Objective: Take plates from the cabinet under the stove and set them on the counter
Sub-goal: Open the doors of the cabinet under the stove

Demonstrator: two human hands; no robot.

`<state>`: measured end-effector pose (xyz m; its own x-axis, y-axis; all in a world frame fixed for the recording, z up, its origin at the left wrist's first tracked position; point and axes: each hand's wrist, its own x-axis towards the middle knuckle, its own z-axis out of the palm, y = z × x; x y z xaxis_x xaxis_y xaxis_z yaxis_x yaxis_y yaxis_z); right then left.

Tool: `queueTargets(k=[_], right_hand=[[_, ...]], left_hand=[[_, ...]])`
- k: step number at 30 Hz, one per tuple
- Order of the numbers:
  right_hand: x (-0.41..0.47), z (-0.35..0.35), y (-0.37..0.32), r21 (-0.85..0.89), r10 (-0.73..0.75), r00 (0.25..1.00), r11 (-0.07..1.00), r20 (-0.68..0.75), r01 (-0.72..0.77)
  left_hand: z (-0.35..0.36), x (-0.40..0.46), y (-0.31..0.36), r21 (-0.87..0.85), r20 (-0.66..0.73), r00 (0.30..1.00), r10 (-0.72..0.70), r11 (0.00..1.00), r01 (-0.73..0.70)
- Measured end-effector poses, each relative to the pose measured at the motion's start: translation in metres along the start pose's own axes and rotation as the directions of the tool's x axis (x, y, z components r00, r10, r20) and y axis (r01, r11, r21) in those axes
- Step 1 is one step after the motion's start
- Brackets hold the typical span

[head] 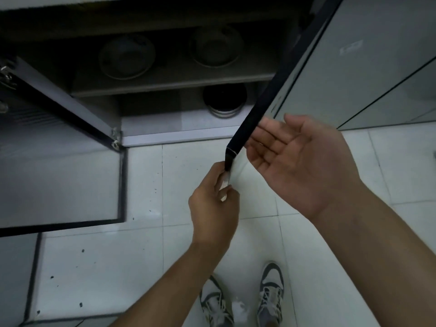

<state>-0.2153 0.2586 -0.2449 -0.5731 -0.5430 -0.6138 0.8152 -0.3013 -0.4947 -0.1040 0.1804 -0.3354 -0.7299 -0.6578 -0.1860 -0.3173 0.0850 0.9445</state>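
The cabinet stands open in front of me, dim inside. On its upper shelf [169,87] sit two stacks of round plates or bowls, one at the left [127,57] and one at the right [215,47]. A dark pot [224,100] stands on the lower level. My left hand [213,204] pinches the bottom corner of the right cabinet door [266,100], seen edge-on. My right hand [299,159] is open, palm up, with its fingertips against the same door edge.
The left cabinet door [59,161] is swung wide open over the floor. Glass-fronted panels [365,67] fill the right side. White floor tiles [118,267] lie below, with my two sneakers [243,298] at the bottom.
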Motion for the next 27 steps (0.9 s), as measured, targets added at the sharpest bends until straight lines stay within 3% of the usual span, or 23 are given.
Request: queueTargets(k=[11, 19, 27], right_hand=[[-0.056, -0.087, -0.068, -0.242, 0.01, 0.997, 0.97, -0.082, -0.03], [-0.085, -0.141, -0.127, -0.499, -0.158, 0.966, 0.866, -0.205, 0.036], [-0.095, -0.168, -0.162, -0.554, -0.234, 0.945, 0.83, -0.229, 0.071]], left_hand=[[0.089, -0.063, 0.021, 0.023, 0.125, 0.987, -0.105, 0.994, 0.103], [0.161, -0.083, 0.042, 0.078, 0.3, 0.95, -0.082, 0.995, 0.061], [0.205, -0.082, 0.058, 0.081, 0.397, 0.913, -0.099, 0.994, 0.072]])
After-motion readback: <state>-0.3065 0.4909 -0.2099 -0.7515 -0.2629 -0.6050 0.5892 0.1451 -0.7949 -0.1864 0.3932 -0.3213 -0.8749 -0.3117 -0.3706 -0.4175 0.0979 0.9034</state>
